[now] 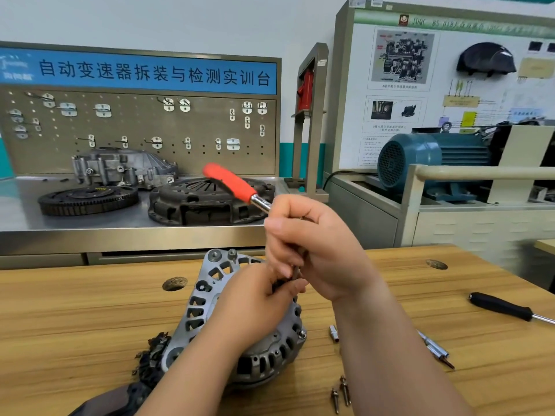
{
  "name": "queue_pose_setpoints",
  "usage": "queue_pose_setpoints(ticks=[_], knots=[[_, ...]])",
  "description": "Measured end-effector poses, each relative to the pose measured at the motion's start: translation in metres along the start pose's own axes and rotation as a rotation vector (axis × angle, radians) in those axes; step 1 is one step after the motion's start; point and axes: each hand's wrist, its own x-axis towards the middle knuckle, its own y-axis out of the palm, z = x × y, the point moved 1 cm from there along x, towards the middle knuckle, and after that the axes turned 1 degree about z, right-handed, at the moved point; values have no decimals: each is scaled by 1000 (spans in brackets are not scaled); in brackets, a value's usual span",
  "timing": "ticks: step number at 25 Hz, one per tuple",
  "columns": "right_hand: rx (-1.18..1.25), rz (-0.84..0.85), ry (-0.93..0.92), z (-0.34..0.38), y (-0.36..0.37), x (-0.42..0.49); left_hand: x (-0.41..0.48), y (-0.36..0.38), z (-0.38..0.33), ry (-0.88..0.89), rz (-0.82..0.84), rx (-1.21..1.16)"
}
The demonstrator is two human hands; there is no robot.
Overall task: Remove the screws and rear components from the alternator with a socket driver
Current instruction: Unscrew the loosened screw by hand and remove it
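The grey alternator (210,298) lies on the wooden table (75,325), rear side up. My right hand (315,247) grips the steel shaft of the socket driver (231,183); its red handle points up and to the left. The driver's lower tip is hidden between my hands. My left hand (258,298) rests on the alternator's top with its fingertips pinched at the driver's lower end; what they pinch is hidden. Two long removed screws (341,393) lie on the table near the front edge.
A small socket (334,333), a bit extension (435,349) and a black-handled screwdriver (501,306) lie to the right. A dark cover piece (150,355) sits left of the alternator. Behind, a steel bench holds a clutch plate (207,201), flywheel (88,199) and gearbox housing.
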Motion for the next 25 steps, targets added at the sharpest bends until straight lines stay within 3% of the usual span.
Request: queue_pose_setpoints(ticks=[1,4,5,7,10,11,13,16,18,19,22,23,25], knots=[[-57,-130,-30,-4,1,0,-1,0,-3,3,-11,-1],[-335,-728,-270,-17,9,-4,-1,-3,-13,3,-25,-33],[-361,-799,-306,-18,11,-4,-1,-4,-14,-1,-27,-25],[-317,-660,-257,-19,10,-3,-1,-2,-11,-27,-29,-21],[-69,-134,-79,-7,5,-2,-1,-1,-2,-36,-49,-42],[6,-38,-57,-4,3,-3,-1,0,0,-20,-39,-21],[8,-128,-96,-8,3,-2,-1,1,-2,8,-20,16],[-386,-642,-281,-18,2,-4,-1,-1,-8,21,-33,-25],[-499,-768,-316,-19,0,-4,0,0,-8,24,-38,-28],[-430,-684,-282,-17,-3,-2,0,1,-6,19,-37,-26],[13,-68,-102,-6,-6,-1,0,1,-1,5,-63,-8],[85,62,-67,-2,-7,-2,0,1,0,6,-55,-5],[30,23,-62,-3,-8,-2,0,1,-2,25,-37,11]])
